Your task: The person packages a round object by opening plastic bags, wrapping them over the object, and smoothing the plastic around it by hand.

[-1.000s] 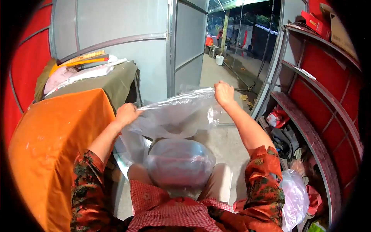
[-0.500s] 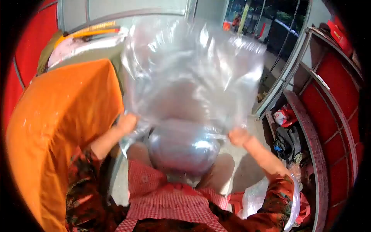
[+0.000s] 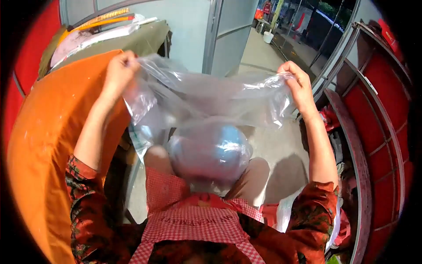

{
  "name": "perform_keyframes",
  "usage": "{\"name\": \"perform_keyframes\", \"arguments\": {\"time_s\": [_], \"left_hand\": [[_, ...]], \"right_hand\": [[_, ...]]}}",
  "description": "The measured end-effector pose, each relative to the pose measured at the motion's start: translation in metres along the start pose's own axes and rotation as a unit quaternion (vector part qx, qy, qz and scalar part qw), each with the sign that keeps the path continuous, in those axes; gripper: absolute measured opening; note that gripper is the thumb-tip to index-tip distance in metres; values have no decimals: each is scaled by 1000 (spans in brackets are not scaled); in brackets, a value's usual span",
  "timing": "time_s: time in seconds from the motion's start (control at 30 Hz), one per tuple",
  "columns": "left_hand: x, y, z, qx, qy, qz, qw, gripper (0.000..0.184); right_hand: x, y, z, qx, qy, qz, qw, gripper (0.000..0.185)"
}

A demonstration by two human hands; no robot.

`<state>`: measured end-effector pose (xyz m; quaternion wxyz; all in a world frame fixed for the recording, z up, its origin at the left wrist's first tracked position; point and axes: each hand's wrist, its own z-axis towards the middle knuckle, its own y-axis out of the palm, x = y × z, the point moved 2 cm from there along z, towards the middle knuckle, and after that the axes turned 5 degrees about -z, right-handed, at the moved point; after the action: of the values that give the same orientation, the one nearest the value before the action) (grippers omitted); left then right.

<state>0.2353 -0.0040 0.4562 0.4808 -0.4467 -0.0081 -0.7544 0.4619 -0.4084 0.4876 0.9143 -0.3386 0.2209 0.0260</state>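
A large clear plastic bag (image 3: 211, 94) is stretched wide between my two raised hands. My left hand (image 3: 121, 71) is closed on one upper corner, above the orange cover. At the other side my right hand (image 3: 300, 86) pinches the opposite corner. Below, the plastic hangs down to a rounded, bluish bundle (image 3: 211, 154) between my knees. Shiny film covers this bundle, and I cannot make out what lies inside. Whether the bag and the film on the bundle are one piece is unclear.
An orange cloth-covered block (image 3: 57, 145) stands close on my left. Behind it is a green-covered surface (image 3: 127, 48) with yellow-handled items. Red-backed shelving (image 3: 351, 145) lines the right side. A grey door (image 3: 231, 39) and a white bucket (image 3: 268, 37) are farther off.
Both hands have risen and moved outward, away from the bundle. The plastic, ballooned high before, has sunk and is now pulled taut between them.
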Motion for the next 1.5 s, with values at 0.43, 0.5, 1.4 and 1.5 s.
{"name": "perform_keyframes", "arguments": {"time_s": [0.43,0.5,1.4,1.5], "left_hand": [[-10,-4,-183,-279,48,254,925,29],[-17,-4,-190,-239,81,248,935,17],[17,5,-214,-334,-34,238,911,55],[-13,4,-218,-286,0,286,915,24]], "right_hand": [[-40,28,-144,19,-8,-267,964,26],[-41,41,-163,-64,11,-204,977,24],[-49,44,-158,-107,47,-210,971,44],[-49,61,-168,-200,63,-321,924,47]]}}
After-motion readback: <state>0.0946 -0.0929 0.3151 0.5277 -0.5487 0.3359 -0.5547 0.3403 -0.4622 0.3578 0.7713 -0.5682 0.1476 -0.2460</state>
